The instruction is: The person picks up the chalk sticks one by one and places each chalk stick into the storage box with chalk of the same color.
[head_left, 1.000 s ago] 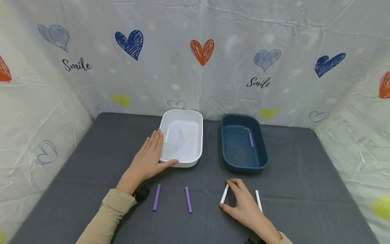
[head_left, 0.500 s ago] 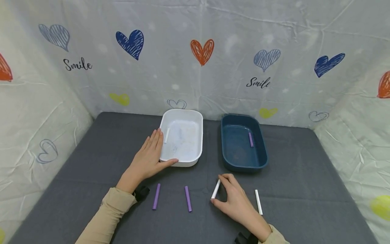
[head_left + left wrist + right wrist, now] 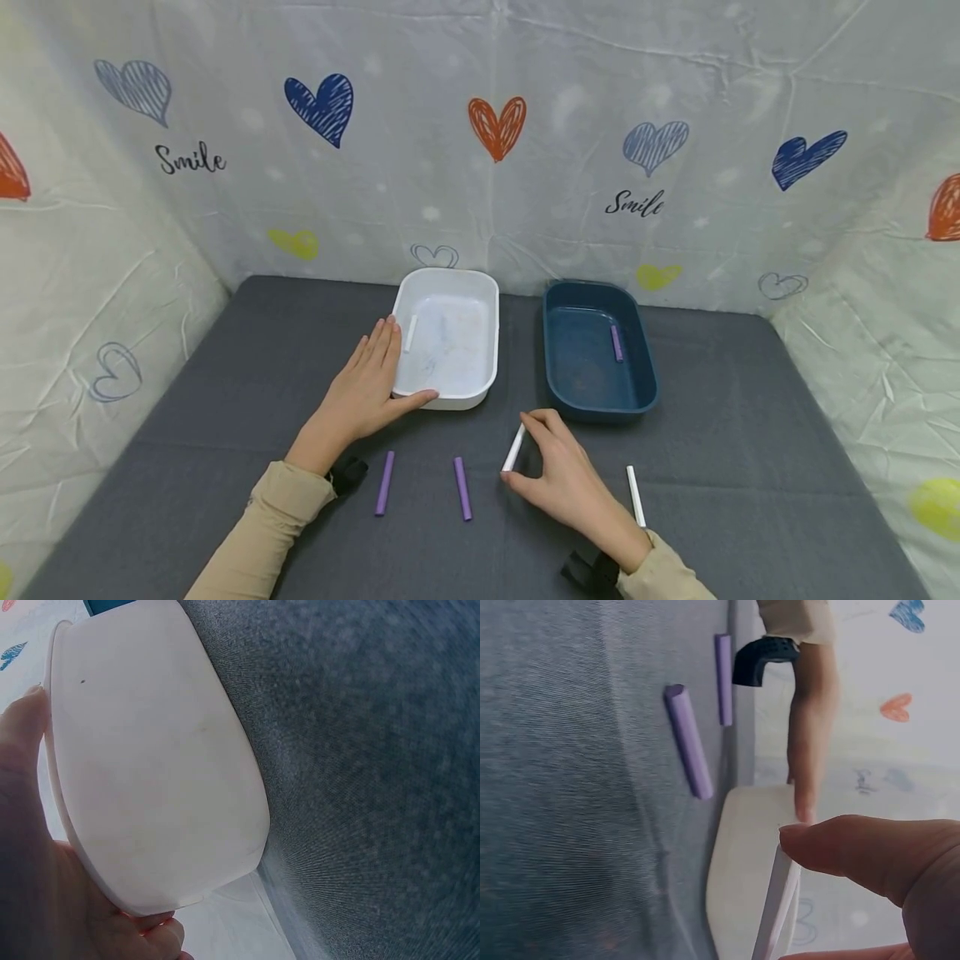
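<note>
Between the thumb and fingers of my right hand (image 3: 562,475) a white chalk stick (image 3: 513,448) is pinched by its ends, in front of the gap between the two tubs. The right wrist view shows the thumb on one end of this white chalk (image 3: 776,904). My left hand (image 3: 360,387) rests against the white tub (image 3: 491,333), its fingers straight along the left side and its thumb on the front rim. Inside that tub lies another white chalk stick (image 3: 411,333). The dark blue tub (image 3: 551,367) holds a purple chalk stick (image 3: 617,343).
Two purple chalk sticks, a left one (image 3: 385,483) and a middle one (image 3: 462,489), lie on the grey cloth (image 3: 225,392) before the white tub. One more white chalk stick (image 3: 636,496) lies beside the right forearm. A printed curtain (image 3: 562,50) stands behind.
My right hand has moved left and away from me, carrying the white chalk from in front of the blue tub toward the white tub. The left hand stays in place.
</note>
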